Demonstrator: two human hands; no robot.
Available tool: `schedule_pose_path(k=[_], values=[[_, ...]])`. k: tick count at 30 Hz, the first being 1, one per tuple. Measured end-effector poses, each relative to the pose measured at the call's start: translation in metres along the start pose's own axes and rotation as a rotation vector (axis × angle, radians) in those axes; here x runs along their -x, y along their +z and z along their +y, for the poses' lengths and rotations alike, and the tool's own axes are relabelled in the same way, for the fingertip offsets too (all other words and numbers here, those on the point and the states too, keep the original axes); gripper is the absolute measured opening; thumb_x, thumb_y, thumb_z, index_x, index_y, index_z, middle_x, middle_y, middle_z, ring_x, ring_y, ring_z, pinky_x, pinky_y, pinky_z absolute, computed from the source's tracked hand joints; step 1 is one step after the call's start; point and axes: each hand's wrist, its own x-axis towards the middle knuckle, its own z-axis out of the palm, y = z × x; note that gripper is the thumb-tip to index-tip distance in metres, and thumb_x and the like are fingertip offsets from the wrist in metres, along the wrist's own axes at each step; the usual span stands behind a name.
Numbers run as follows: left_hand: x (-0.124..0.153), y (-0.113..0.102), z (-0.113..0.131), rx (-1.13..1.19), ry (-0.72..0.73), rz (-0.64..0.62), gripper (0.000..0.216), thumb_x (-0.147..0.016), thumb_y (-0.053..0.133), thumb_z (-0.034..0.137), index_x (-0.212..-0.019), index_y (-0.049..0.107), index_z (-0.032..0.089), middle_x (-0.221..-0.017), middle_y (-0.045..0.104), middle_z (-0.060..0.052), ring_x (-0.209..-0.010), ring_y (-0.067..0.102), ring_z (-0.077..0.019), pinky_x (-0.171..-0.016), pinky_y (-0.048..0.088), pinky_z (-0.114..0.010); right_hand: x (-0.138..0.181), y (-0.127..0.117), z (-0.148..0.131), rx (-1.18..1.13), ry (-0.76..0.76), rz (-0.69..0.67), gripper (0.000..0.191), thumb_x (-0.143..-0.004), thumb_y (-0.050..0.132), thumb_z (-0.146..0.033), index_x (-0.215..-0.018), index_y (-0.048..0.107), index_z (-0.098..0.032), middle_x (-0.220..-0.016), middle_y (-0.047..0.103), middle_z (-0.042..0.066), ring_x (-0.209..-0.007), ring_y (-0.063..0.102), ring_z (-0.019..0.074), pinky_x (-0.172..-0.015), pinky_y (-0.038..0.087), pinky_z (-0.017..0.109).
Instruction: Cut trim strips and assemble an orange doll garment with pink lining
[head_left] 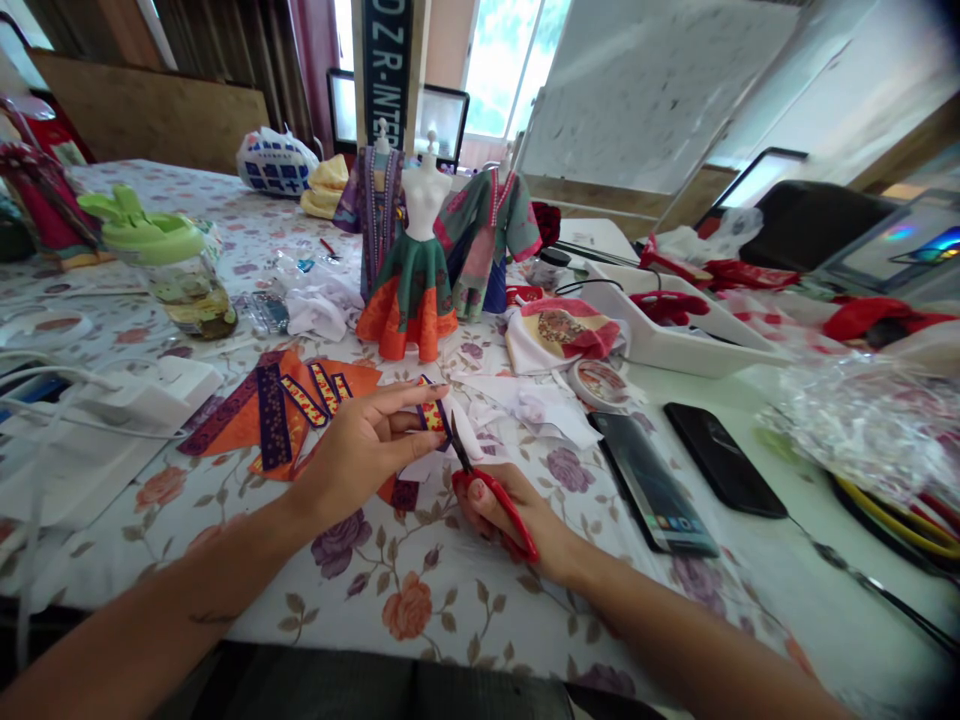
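My left hand [367, 445] pinches a small strip of patterned trim [433, 413], purple with a red and yellow band, just above the floral tablecloth [405, 590]. Red-handled scissors [495, 500] are gripped by my right hand [517, 520], and their dark blades point up at the strip's right edge. A white scrap of fabric [469, 435] lies right behind the blades. To the left of my left hand sit orange fabric pieces with sewn-on trim [289, 410].
Small mannequins in doll dresses [416, 260] stand at the table's middle. Two phones [679, 470] lie to the right, beside a white tray [675, 340] and a tape roll [600, 383]. A green-lidded jar [176, 270] and white chargers with cables [112, 410] occupy the left.
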Motion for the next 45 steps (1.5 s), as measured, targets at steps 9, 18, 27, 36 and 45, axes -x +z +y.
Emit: schedule_pose_path(k=[9,18,27,36,45], values=[[0.0002,-0.0007,0.0009,0.02,-0.026,-0.003,0.046,-0.07,0.076,0.024,-0.115,0.066,0.023,-0.111,0.069,-0.005,-0.087,0.067,-0.0153,-0.078,0.055,-0.024,-0.0003,-0.0005,0.0023,0.036,0.013,0.008,0.062,-0.079,0.041,-0.076,-0.056,0.038,-0.019,-0.05,0.03,-0.006,-0.045,0.027,0.0069,-0.044,0.017,0.025],[-0.0002,-0.0004,0.0007,0.05,-0.007,-0.006,0.044,-0.071,0.076,0.022,-0.114,0.067,0.023,-0.112,0.069,-0.004,-0.09,0.067,-0.015,-0.08,0.055,-0.024,-0.0002,0.0007,0.0014,0.023,0.02,0.018,0.063,-0.079,0.041,-0.077,-0.053,0.035,-0.019,-0.048,0.027,-0.007,-0.043,0.025,0.0063,-0.043,0.015,0.024],[-0.0008,-0.0004,-0.0022,0.064,0.023,-0.01,0.041,-0.072,0.075,0.02,-0.112,0.068,0.025,-0.109,0.069,-0.002,-0.09,0.066,-0.0126,-0.08,0.053,-0.021,-0.0018,0.0022,0.0001,-0.007,0.054,0.04,0.064,-0.074,0.046,-0.079,-0.051,0.034,-0.02,-0.043,0.026,-0.008,-0.039,0.022,0.0052,-0.04,0.015,0.024],[-0.0025,-0.0024,-0.0025,0.003,0.079,0.041,0.04,-0.07,0.076,0.022,-0.109,0.069,0.026,-0.114,0.067,-0.002,-0.1,0.064,-0.0165,-0.084,0.053,-0.024,-0.0036,0.0027,0.0083,-0.027,0.065,0.041,0.062,-0.074,0.049,-0.076,-0.052,0.036,-0.019,-0.044,0.027,-0.008,-0.04,0.022,0.0051,-0.04,0.013,0.024],[-0.0024,-0.004,-0.0027,-0.013,0.041,0.028,0.042,-0.072,0.075,0.024,-0.113,0.068,0.026,-0.119,0.065,-0.004,-0.098,0.066,-0.0168,-0.083,0.053,-0.023,-0.0023,0.0004,0.0029,0.069,0.047,0.011,0.06,-0.078,0.045,-0.075,-0.057,0.039,-0.019,-0.051,0.032,-0.006,-0.046,0.029,0.007,-0.045,0.019,0.024]])
